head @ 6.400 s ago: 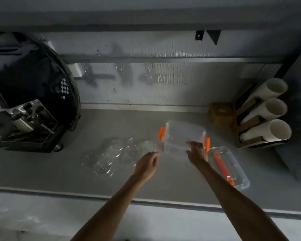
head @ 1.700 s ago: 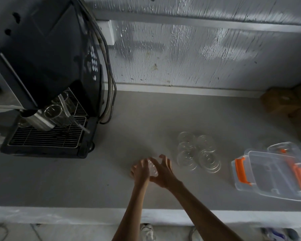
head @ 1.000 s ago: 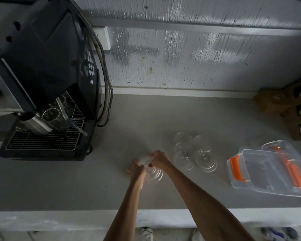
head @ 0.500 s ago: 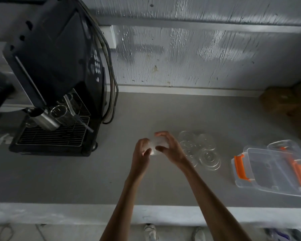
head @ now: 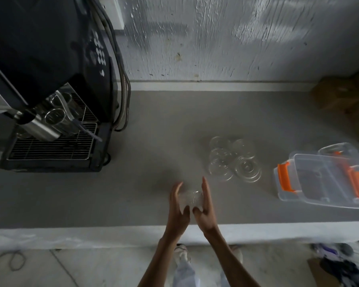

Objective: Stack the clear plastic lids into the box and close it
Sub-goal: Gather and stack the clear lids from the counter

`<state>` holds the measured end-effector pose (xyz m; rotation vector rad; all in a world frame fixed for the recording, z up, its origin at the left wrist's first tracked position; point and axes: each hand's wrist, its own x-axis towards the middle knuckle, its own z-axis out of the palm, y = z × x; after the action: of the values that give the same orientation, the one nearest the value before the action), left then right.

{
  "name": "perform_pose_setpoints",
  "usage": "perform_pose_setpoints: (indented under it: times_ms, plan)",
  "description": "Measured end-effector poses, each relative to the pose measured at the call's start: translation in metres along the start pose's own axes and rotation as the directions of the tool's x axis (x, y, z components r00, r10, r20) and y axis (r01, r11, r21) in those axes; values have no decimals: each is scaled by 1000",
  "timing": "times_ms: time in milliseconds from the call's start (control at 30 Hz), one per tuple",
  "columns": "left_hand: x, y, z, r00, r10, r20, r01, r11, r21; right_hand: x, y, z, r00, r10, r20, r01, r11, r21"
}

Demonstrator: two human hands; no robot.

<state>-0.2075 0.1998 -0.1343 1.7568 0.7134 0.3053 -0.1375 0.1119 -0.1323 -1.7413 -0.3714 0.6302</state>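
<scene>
Both hands hold a small stack of clear plastic lids between their palms, near the counter's front edge. My left hand presses it from the left, my right hand from the right, fingers pointing away from me. Several more clear dome lids lie in a cluster on the grey counter, up and to the right of my hands. Further right stands the clear plastic box with orange latches, open. Its clear lid lies partly behind it.
A black espresso machine with a metal drip grate fills the left of the counter. Brown cardboard holders stand at the far right against the white wall. Below the counter edge are the floor and my shoes.
My hands gathered lids from the counter, lifted them and pulled them back toward the front edge, now pressing the stack between flat palms.
</scene>
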Motion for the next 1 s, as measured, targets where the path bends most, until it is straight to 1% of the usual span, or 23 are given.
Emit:
perform_pose_setpoints:
  times_ms: [67, 167, 233, 367, 433, 567, 700, 800, 900, 1000]
  plan:
    - [-3, -1, -1, 999, 32, -33, -32, 999, 8, -2, 1, -2, 1000, 1, 6, -1, 1000, 5]
    - [-4, -4, -1, 1000, 3, -18, -3, 999, 45, -2, 1, -6, 999, 33, 25, -33, 999, -14]
    - [-4, -4, 0, 999, -2, -32, 5, 997, 82, -2, 0, -6, 999, 32, 29, -32, 999, -30]
    - [-1, -4, -3, 998, 16, -63, -10, 994, 105, 1, 3, -7, 998, 59, -17, -59, 998, -15]
    - [2, -5, -6, 998, 37, -52, -30, 991, 127, 2, 3, -9, 997, 66, -30, -67, 996, -54]
    - [7, -5, -8, 999, 41, -29, -37, 990, 137, 5, 4, -8, 999, 15, -41, -20, 992, -123]
    - [9, -10, -7, 999, -45, 11, 44, 996, 83, 6, 6, -3, 1000, 23, -21, -26, 992, -127]
    - [10, -5, -8, 998, -63, 3, 63, 996, 63, 6, 6, -2, 999, 29, -33, -33, 991, -128]
    - [11, -4, -8, 998, -43, 40, 39, 994, 101, 7, 6, -3, 997, 66, -33, -70, 989, -127]
    - [15, -5, -11, 999, -1, 54, -4, 996, 94, 10, 8, -6, 997, 55, -55, -62, 988, -138]
